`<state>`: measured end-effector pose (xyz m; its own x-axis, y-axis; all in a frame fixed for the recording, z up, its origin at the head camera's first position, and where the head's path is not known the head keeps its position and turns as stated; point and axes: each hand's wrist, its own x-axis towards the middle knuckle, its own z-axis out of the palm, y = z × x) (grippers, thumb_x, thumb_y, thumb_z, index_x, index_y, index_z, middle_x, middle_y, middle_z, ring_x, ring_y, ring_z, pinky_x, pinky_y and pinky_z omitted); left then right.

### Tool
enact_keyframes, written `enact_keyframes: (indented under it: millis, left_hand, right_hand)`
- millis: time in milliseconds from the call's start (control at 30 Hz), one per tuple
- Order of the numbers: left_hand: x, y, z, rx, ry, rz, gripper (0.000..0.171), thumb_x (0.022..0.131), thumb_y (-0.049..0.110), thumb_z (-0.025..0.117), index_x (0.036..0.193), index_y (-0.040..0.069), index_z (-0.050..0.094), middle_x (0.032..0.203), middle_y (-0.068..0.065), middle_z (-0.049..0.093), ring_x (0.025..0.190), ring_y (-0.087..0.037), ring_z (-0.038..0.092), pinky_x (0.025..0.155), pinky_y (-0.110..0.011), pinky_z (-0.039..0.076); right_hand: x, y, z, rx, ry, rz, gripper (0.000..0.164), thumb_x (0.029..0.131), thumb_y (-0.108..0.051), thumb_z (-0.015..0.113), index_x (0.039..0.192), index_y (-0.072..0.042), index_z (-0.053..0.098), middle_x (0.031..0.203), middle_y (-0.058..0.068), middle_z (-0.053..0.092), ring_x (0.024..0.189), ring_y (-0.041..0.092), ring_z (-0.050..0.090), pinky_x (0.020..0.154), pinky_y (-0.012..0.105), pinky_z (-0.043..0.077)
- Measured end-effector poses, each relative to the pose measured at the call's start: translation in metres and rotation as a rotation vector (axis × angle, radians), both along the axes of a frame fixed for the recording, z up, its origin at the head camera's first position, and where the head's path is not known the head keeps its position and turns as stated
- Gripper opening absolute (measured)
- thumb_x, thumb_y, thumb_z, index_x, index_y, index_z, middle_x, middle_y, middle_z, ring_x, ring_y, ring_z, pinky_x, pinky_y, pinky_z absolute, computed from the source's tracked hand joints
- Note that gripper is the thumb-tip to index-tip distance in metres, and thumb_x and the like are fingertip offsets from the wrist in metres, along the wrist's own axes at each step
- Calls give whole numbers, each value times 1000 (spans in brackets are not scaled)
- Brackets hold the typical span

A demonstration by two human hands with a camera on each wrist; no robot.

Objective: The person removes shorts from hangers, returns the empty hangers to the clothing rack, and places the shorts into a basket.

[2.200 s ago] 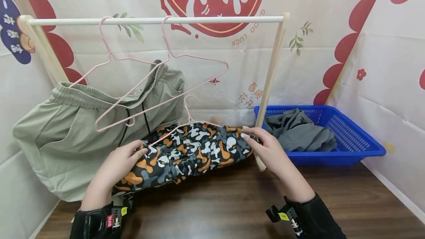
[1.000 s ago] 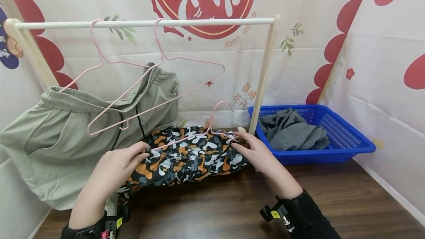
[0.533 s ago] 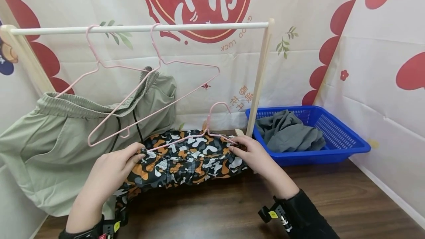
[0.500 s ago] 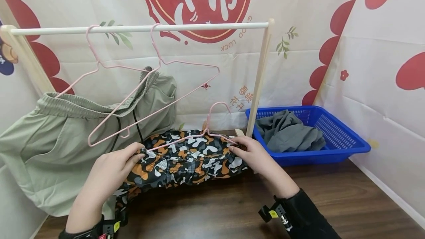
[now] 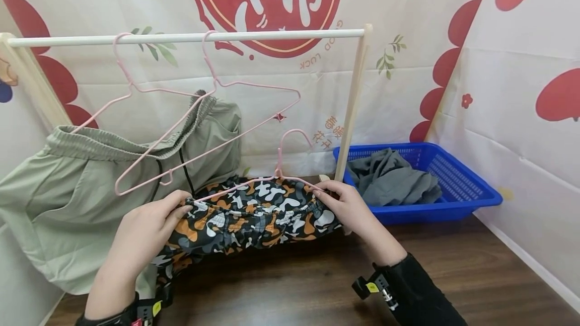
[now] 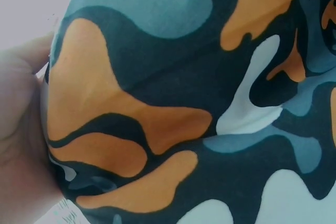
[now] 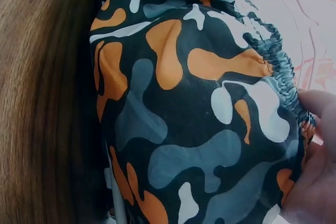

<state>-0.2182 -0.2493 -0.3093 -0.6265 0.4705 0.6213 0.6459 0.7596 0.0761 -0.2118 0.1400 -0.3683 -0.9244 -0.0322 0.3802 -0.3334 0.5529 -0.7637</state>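
Note:
Camouflage-patterned shorts (image 5: 254,223) in black, orange, grey and white are stretched between my two hands below the rack. A pink hanger (image 5: 278,167) sits inside their gathered waistband, its hook standing up above the cloth. My left hand (image 5: 147,230) pinches the waistband's left end, by the hanger's left tip. At the other end my right hand (image 5: 353,210) pinches the waistband near the hanger's right arm. The left wrist view is filled by the shorts (image 6: 157,93) beside the left hand. Elastic gathers of the shorts (image 7: 210,103) meet the right hand (image 7: 315,166) in the right wrist view.
A rack with a white rail (image 5: 272,35) stands behind. Light green shorts (image 5: 104,200) hang at left on a pink hanger (image 5: 129,77); a bare pink hanger (image 5: 215,82) hangs beside it. At right, a blue basket (image 5: 471,200) holds grey cloth (image 5: 394,177) on the wooden table (image 5: 290,291).
The hanger in the camouflage shorts has swung from leaning left to more upright, its hook shifting right and up. Both hands keep pinching the waistband. The head view has shifted slightly.

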Motion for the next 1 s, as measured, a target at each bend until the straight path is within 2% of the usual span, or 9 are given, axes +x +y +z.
enact_keyframes:
  millis: [233,633,1000]
  left_hand:
    - [1,0,1,-10,-5,4,16,92,17,67,105,22,59,58,13,35,52,-8,35,50,-32,31]
    - [7,0,5,-34,-9,-17,17,91,15,69,105,22,62,61,15,40,54,-6,38,53,-32,34]
    - [14,4,11,-36,-36,-24,16,92,16,68,104,24,63,63,17,44,56,-6,41,56,-34,37]
  right_hand:
    - [2,-6,4,-53,-5,-20,17,96,-25,64,106,-16,73,87,2,61,65,23,48,56,32,42]
    - [10,-19,11,-46,30,-13,16,96,-27,64,104,-17,74,92,-2,63,69,22,51,59,33,43]
    - [24,-29,21,-67,65,-2,14,94,-30,67,101,-21,74,87,-1,62,69,20,53,59,31,45]
